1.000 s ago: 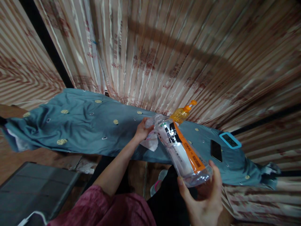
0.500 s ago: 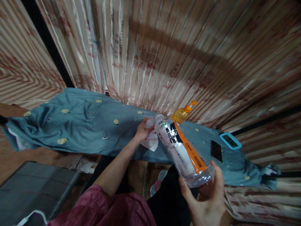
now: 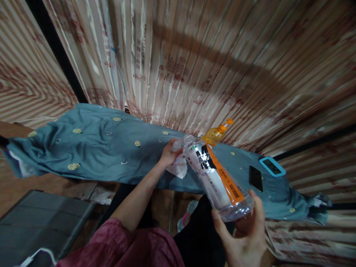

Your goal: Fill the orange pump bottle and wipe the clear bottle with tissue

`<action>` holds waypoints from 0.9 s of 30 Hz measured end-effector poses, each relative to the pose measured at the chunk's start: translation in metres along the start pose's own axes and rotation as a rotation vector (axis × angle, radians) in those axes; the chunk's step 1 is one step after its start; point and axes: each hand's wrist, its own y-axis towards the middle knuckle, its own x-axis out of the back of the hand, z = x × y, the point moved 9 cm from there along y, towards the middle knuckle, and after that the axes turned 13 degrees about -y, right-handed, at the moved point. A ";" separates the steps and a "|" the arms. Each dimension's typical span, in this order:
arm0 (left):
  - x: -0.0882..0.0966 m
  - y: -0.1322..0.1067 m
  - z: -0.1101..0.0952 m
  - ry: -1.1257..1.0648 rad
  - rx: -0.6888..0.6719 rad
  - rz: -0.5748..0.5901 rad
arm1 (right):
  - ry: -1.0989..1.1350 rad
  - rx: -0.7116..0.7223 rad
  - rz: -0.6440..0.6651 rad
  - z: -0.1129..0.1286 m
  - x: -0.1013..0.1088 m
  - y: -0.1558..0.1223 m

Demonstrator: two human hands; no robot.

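A large clear plastic bottle (image 3: 207,176) with a white, black and orange label slants across my view, its neck up and to the left, its base toward me. My left hand (image 3: 168,154) has its fingers closed around the clear neck end. Down at the base, my right hand (image 3: 243,235) grips the bottle between thumb and fingers. Just below my left hand is a white piece of paper or tissue (image 3: 179,168); whether those fingers touch it I cannot tell. Behind the bottle lies an orange pump bottle (image 3: 215,136), partly covered by it.
A blue-green patterned cloth (image 3: 97,144) covers the long narrow table. To the right lie a black phone (image 3: 256,178) and a light-blue framed device (image 3: 272,166). Striped curtains (image 3: 178,66) hang behind. A dark grey panel-like surface (image 3: 41,218) is at lower left.
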 end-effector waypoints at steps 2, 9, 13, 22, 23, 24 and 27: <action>0.000 0.000 0.001 -0.005 0.000 0.004 | -0.001 -0.024 0.000 -0.002 0.000 0.000; 0.000 0.002 0.005 -0.008 -0.002 0.008 | -0.021 -0.013 -0.006 -0.004 0.000 -0.001; 0.000 0.002 0.005 -0.007 -0.007 0.006 | -0.017 0.009 -0.012 -0.004 0.000 -0.001; -0.002 0.000 0.001 -0.039 -0.004 0.009 | -0.004 0.048 -0.049 0.017 0.001 0.001; -0.002 0.000 0.001 -0.035 -0.002 0.007 | -0.004 0.051 -0.043 0.017 0.000 0.001; -0.002 0.000 0.001 -0.034 0.002 0.006 | -0.006 0.050 -0.039 0.016 0.000 0.001; -0.002 -0.001 0.000 -0.036 0.020 0.005 | -0.017 0.027 -0.028 0.009 0.001 0.001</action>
